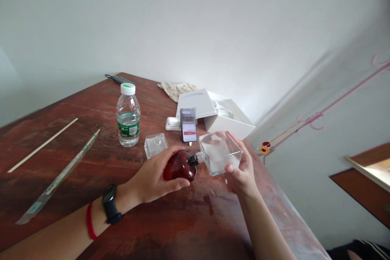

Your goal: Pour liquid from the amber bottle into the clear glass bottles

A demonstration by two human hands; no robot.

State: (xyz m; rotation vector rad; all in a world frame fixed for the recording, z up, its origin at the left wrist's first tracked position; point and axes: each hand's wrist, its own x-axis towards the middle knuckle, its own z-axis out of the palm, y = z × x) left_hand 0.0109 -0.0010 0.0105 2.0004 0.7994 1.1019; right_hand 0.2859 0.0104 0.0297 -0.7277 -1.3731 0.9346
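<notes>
My left hand (163,172) is wrapped round a dark red, rounded bottle (180,166) and holds it low over the table. Between thumb and fingers, my right hand (242,166) grips a see-through square bottle (219,152), which is tipped on its side with its neck pointing left. Liquid seems to lie in its lower part. The threaded neck of the square bottle meets the black neck (193,160) of the red one; whether liquid passes between them I cannot tell. Just behind my left hand sits a see-through square block or container (156,145), partly hidden by my fingers.
A green-labelled water bottle (128,118) stands upright on the wooden table (100,101). To its left lie a bare chopstick (42,145) and a wrapped one (65,172). A phone (189,126) leans near a white open box (234,118), with a cloth (175,89) behind.
</notes>
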